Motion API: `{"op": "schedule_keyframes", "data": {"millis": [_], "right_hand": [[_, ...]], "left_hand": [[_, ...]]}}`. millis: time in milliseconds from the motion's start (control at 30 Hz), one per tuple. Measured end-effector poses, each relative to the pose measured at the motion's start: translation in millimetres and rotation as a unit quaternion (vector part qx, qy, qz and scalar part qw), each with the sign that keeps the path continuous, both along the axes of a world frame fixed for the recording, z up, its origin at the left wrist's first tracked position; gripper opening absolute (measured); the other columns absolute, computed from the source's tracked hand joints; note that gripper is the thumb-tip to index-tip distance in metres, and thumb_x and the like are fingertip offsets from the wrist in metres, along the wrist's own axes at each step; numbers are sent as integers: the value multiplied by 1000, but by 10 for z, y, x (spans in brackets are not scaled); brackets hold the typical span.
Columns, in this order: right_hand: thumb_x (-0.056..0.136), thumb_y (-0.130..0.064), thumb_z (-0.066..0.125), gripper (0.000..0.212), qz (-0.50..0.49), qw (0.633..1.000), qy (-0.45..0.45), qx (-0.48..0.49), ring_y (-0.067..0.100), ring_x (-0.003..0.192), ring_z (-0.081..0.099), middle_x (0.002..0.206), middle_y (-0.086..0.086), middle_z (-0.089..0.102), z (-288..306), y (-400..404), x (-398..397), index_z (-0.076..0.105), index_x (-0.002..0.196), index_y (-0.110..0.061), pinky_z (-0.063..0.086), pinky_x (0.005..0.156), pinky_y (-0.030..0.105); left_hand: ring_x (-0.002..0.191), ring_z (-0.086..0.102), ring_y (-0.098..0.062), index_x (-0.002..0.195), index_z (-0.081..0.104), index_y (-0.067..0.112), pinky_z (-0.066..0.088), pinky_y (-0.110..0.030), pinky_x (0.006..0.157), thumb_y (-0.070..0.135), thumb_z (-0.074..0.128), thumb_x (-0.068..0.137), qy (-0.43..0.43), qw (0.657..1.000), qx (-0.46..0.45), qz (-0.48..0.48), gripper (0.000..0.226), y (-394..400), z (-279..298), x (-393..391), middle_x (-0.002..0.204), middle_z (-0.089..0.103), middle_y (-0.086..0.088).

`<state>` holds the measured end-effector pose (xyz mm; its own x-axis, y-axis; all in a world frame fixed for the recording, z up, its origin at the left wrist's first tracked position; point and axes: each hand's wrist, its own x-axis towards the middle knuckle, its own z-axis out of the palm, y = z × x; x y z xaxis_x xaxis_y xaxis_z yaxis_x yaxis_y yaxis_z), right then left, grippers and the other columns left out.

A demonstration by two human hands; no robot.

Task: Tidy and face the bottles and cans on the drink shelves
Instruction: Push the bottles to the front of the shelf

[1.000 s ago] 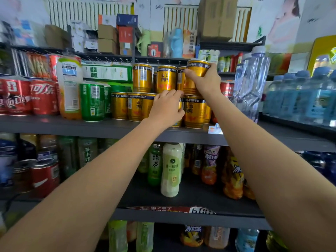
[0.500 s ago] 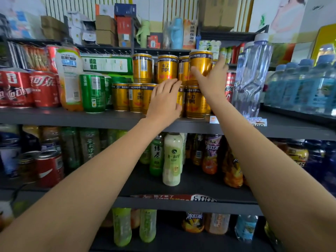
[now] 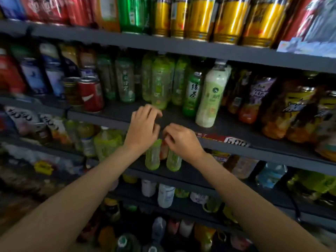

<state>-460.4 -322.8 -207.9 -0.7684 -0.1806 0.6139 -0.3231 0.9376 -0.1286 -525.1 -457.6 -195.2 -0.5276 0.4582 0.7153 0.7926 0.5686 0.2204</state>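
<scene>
A person's left hand [image 3: 143,128] and right hand [image 3: 181,140] hang side by side before the middle shelf [image 3: 254,130], fingers loosely curled and holding nothing, just above two green bottles [image 3: 153,157] on the shelf below. A pale milky bottle [image 3: 211,99] stands near, yellow cans [image 3: 227,19] on the shelf above.

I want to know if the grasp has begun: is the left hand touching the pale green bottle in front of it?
Cannot tell. In the head view the left hand overlaps the base of the pale green bottle, but motion blur hides any contact or gap.
</scene>
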Motion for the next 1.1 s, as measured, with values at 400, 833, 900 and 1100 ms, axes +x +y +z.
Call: {"op": "schedule_keyframes", "data": {"millis": [400, 833, 900, 1100], "right_hand": [[86, -25, 66, 55, -296, 764, -297, -489, 28, 113, 54, 127, 11, 53, -1209, 114, -186, 40, 132, -6, 44, 81, 30], [79, -22, 73, 57, -259, 761, -298, -515, 26, 110, 56, 117, 7, 55, -1196, 142, -333, 43, 126, -8, 49, 94, 42], [78, -21, 74, 62, -241, 763, -321, -507, 27, 108, 58, 116, 7, 57, -1211, 85, -338, 41, 129, -9, 49, 94, 41], [74, -27, 77, 82, -129, 808, -428, -385, 26, 120, 51, 127, 6, 55, -1191, -383, -364, 31, 140, -12, 44, 95, 33]], "left_hand": [[136, 32, -26, 143, 26, 8, 30, -33, 109, 33, 67, 84, -479, 875, 22, 73, 77, -36, -1049, -367, 148, 32, -8], [131, 39, -27, 129, 51, 10, 32, -34, 110, 50, 80, 56, -485, 870, 38, 84, 87, 259, -958, -686, 136, 47, -10], [122, 49, -24, 117, 60, 11, 39, -31, 102, 57, 72, 44, -490, 869, 17, 63, 87, 157, -943, -625, 124, 58, -7], [95, 61, -10, 105, 65, 19, 42, -15, 71, 17, 84, 62, -474, 877, -57, -44, 47, -322, -819, -318, 98, 67, 5]]}}
